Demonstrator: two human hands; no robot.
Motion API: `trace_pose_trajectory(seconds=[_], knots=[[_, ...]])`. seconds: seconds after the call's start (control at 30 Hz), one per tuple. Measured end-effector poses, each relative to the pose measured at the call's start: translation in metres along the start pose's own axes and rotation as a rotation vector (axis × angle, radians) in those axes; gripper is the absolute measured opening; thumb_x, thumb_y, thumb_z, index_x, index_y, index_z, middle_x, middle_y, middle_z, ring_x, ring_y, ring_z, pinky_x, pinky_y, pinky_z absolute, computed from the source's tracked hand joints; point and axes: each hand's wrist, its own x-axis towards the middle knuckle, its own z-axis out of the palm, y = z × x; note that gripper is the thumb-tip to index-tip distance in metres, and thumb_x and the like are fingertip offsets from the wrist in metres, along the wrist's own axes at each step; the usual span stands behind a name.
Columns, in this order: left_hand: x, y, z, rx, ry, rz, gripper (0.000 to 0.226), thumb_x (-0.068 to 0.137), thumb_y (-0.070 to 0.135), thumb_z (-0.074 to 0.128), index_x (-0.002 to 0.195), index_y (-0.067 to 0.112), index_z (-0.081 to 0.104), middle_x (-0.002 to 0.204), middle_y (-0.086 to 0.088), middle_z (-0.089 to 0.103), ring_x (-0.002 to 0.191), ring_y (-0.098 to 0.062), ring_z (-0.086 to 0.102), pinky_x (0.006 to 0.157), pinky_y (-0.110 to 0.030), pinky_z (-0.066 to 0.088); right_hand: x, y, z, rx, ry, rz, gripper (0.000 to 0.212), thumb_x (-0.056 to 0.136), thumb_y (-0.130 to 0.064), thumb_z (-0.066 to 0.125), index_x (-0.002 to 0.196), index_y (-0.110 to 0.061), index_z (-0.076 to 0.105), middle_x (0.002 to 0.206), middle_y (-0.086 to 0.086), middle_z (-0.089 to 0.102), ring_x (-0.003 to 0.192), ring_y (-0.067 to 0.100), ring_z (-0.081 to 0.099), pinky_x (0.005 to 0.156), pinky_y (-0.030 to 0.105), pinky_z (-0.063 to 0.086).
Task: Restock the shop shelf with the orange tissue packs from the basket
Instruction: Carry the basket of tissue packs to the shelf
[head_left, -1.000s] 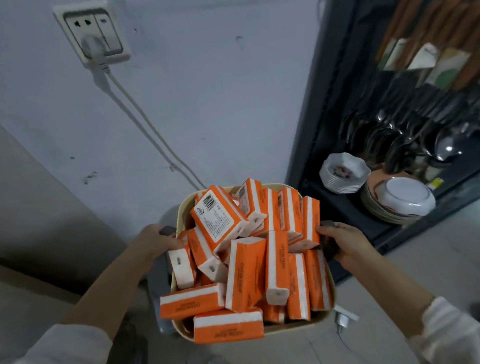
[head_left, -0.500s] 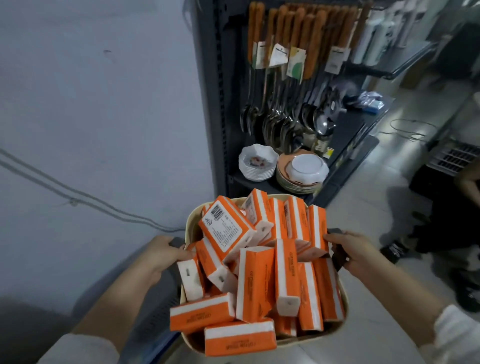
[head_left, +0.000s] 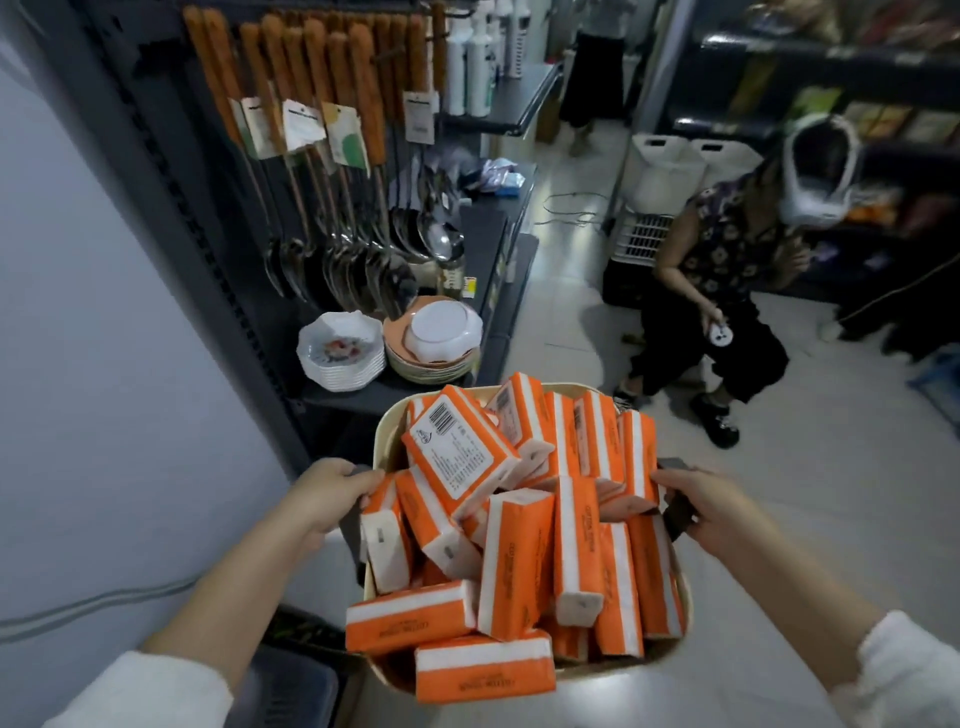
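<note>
Basket (head_left: 383, 441): cream, held up in front of the person, close to the end of a dark shelf unit (head_left: 337, 401); it rests on nothing visible.
Orange tissue packs (head_left: 514, 561): all in the basket, heaped above its rim, some on end, some flat, one label-up on top.
Left hand (head_left: 332, 496): fingers curled round the dark handle on the basket's left side.
Right hand (head_left: 711, 512): fingers wrapped round the matching handle (head_left: 675, 512) on the right side.
Nearest bay: hanging ladles (head_left: 332, 260), stacked white bowls (head_left: 340, 353), plates (head_left: 431, 343); no orange packs seen on any shelf.
Progress: judged at the carrying stage; nothing shelved.
Remaining: reach the intended shelf, which cannot be identified, free a hand, and place every pack.
Aisle: another person (head_left: 711, 291) crouches well apart.
</note>
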Motion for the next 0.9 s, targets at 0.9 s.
trace_pose_trajectory(seconds=[0.9], knots=[[0.022, 0.159, 0.304, 0.282, -0.436, 0.117, 0.020, 0.094, 0.014, 0.052, 0.083, 0.003, 0.064, 0.074, -0.014, 0.062, 0.075, -0.026, 0.057, 0.072, -0.033, 0.043, 0.038, 0.047, -0.272, 0.463, 0.485, 0.141, 0.024, 0.079, 0.009, 0.061, 0.063, -0.006, 0.052, 0.059, 0.007, 0.041, 0.055, 0.017, 0.042, 0.051, 0.029, 0.038]])
